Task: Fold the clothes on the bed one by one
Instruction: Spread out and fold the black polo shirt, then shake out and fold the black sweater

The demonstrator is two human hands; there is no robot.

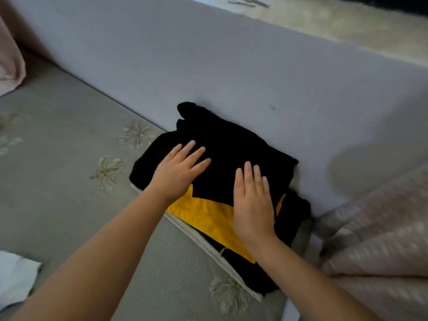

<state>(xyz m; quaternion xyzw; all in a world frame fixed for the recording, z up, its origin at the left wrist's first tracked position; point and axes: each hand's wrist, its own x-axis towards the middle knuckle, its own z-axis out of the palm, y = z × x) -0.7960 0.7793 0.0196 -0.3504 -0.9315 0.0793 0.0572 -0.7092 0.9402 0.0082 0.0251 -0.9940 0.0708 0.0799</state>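
Bed [58,117] had a grey-green cover with pale flower prints; a plain lilac-grey panel [185,66] ran along its far side. Cream fluffy rug [347,22] showed beyond the panel, top right.

Stack of folded clothes sat on the bed, pushed up against the panel:
- black garment [231,147] on top, folded, far edge touching the panel
- yellow garment [203,214] under it, sticking out toward the person
- more black fabric [252,274] below the yellow
- white piece [185,225] at the bottom, only its near edge visible

Left hand [178,172] lay flat on the left part of the black garment, fingers straight and spread, pointing up-right. Grip released, nothing pinched.

Right hand [252,202] lay flat on the near right part of the same garment, fingers straight and close together, palm over the black/yellow border. Grip released too.

Both forearms were bare and came in from the bottom of the view.

Other items:
- pink striped blanket [382,239], bunched, just right of the stack
- pink cloth [9,66] at the left edge
- white fabric [16,274] at the bottom left corner, well apart from the stack

Frame was slightly blurred; fabric type could not be told.
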